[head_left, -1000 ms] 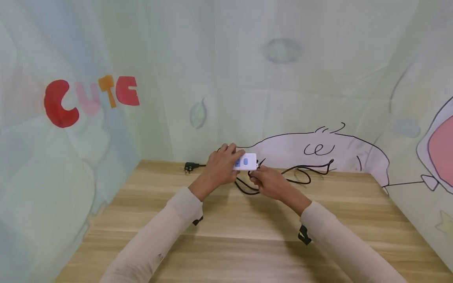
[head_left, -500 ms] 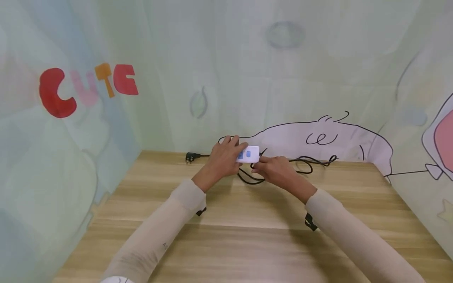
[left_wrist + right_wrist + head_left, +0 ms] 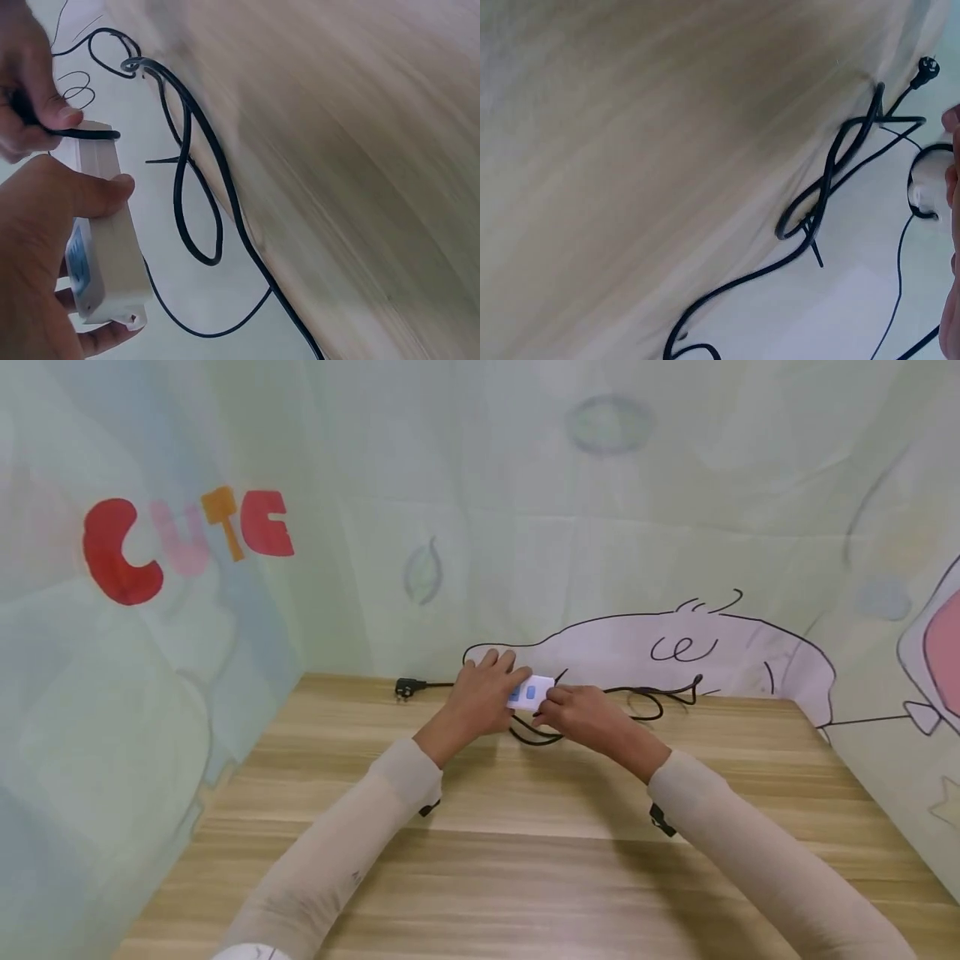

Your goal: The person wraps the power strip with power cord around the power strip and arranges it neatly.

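Note:
A white power strip [image 3: 534,692] with blue socket faces is held above the far edge of the table. My left hand [image 3: 482,695] grips it, thumb across its side, as the left wrist view shows. At the strip's other end my right hand [image 3: 587,718] pinches the black power cord [image 3: 86,134], which lies across the strip there. More of the cord [image 3: 534,743] hangs in loops below the hands. The right wrist view catches only part of the right hand [image 3: 952,225], beside the strip's pale end [image 3: 930,184] with cord curving round it.
The cord's black plug [image 3: 408,688] lies at the back left of the wooden table [image 3: 510,877]. Further cord loops [image 3: 648,703] lie to the right along the back edge. A printed cloth backdrop [image 3: 375,527] stands close behind and at both sides.
My right hand has moved up onto the strip's right end with the cord, and now covers its corner. The strip has tilted slightly. The head view has shifted a little.

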`<state>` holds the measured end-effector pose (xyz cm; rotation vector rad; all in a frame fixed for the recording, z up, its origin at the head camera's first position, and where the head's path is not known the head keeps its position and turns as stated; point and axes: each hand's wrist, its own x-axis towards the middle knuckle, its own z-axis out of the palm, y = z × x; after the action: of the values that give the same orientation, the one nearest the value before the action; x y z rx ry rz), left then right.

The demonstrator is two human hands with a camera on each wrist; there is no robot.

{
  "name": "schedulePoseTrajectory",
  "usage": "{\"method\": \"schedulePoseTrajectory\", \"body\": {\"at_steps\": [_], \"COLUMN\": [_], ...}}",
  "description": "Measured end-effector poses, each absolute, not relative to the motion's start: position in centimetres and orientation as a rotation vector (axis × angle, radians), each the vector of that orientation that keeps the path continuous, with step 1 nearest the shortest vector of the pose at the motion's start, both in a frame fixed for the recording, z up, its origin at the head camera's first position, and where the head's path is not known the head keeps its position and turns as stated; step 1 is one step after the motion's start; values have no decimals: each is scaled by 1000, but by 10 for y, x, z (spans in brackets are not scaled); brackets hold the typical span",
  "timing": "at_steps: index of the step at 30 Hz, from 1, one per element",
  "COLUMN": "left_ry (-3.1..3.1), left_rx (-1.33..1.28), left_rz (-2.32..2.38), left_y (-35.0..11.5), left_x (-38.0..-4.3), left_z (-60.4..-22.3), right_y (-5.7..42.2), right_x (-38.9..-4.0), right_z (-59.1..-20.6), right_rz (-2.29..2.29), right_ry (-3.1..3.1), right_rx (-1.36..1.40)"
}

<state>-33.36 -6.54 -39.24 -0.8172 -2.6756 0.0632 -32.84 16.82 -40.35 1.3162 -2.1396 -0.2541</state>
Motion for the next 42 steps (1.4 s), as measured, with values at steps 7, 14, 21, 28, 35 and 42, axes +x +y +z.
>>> {"method": "schedulePoseTrajectory", "body": {"at_steps": [7, 14, 21, 28, 35, 42], "left_ry": [-2664, -2671, -2703, -2669, -2619, -2636], "left_rx": [-799, -814, -834, -842, -883, -907], "left_rz": [40, 42, 27, 3, -9, -27], "left_y": [-68, -70, -70, -71, -72, -72], "left_x": [-334, -331, -328, -329, -330, -326], "left_z": [-392, -388, -388, -387, -387, -385], "right_y": [171, 176, 179, 184, 188, 195], "right_x": [-336, -337, -338, -350, -359, -364], "right_z": [-390, -381, -376, -375, -379, -375], "right_rz": [-328, -401, -297, -1, 223, 362], "right_ry": [-2075, -2094, -2191, -2226, -2191, -2259], "right_rx": [1381, 1442, 1434, 1401, 1410, 1406]}}
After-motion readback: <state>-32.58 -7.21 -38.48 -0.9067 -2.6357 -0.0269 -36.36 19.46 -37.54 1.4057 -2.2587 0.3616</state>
